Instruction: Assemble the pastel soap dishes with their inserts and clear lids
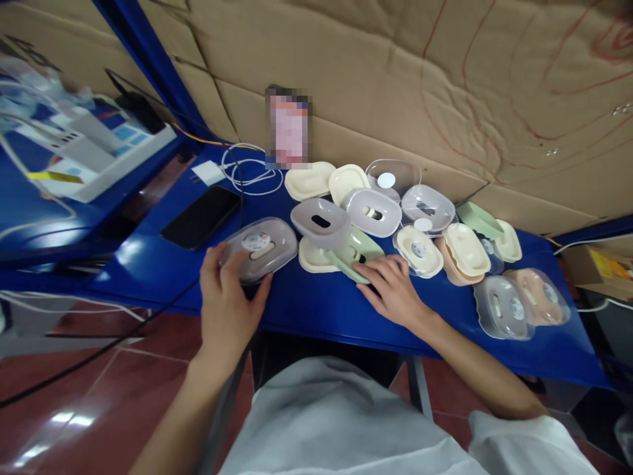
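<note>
My left hand (228, 298) grips the near edge of a clear-lidded oval box (260, 248) with a round label, resting on the blue table (316, 307). My right hand (390, 285) lies with fingers stretched over the near end of a pale green oval tray (357, 249), touching it. Just behind the green tray sit a grey lid with a slot (321, 221) and a cream base (312, 258).
Several more oval boxes, lids and bases in cream, pink, green and clear plastic crowd the table's right (465, 251). A black phone (202, 216), a white charger and cable (247, 173) lie at left. A cardboard wall (395, 86) stands behind. The white tray (99, 165) sits far left.
</note>
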A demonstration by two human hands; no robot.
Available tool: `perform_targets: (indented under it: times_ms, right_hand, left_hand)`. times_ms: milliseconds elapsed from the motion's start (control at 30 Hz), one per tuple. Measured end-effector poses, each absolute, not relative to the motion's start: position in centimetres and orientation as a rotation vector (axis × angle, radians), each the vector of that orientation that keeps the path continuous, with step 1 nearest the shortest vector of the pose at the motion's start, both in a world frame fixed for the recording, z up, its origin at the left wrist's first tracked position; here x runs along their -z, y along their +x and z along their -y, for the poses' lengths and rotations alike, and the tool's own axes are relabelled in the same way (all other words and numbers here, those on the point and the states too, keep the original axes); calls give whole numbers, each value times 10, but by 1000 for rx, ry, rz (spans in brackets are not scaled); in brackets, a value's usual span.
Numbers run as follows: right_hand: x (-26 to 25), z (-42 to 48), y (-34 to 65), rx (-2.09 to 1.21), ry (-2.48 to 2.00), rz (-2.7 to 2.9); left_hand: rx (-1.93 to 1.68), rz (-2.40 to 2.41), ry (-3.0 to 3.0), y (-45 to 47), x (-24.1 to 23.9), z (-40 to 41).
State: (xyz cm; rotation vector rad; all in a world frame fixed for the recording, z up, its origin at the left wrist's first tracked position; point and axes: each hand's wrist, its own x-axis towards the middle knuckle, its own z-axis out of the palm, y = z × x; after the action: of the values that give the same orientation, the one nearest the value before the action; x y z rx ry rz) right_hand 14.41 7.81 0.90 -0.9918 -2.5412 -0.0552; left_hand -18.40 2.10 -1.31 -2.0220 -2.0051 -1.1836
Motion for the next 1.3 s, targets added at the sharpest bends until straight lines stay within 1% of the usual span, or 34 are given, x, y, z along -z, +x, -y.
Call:
perform_targets:
  times_ms: [133, 300, 400, 500, 600, 733, 900, 933, 1033, 1100, 1167, 1300]
  right_hand:
    - [-6, -64, 171, 8, -953, 2474]
    - [-7, -62, 189, -98, -971, 2303]
    - [-9, -62, 188, -154, -957, 2327]
    - [-10, -59, 181, -175, -894, 2433]
    - [-10, -50, 171, -62, -854, 2555]
    - [-10, -36, 158, 112, -903, 2670]
    - [-15, -45, 168, 51, -898, 2658]
    - [-16, -51, 173, 81, -984, 2601]
    - [-15, -69, 191, 288, -1520, 2294]
    - [-15, -78, 202, 346, -1779, 2128]
    - [-17, -81, 211, 273, -1785, 2095]
    - [-29, -67, 217, -31, -1491, 2129]
  left_hand:
    - [1055, 1781, -2046, -160, 5, -34]
    - [818, 1517, -2568, -120, 5, -33]
    - [867, 1363, -2809, -113, 13, -30]
    - [950, 1324, -2768, -114, 16, -25]
    - [921, 1337, -2699, -116, 13, -25]
    - [812, 1251, -2872, -115, 9, -32]
    - [873, 1273, -2885, -113, 6, -36]
    - [873, 1271, -2888, -113, 5, -36]
    - [873, 1269, -2909, -114, 3, -34]
    - [906, 1276, -2934, -115, 3, -33]
    - [971, 1319, -2935, -116, 3, -32]
    - [1099, 1509, -2878, -116, 5, -30]
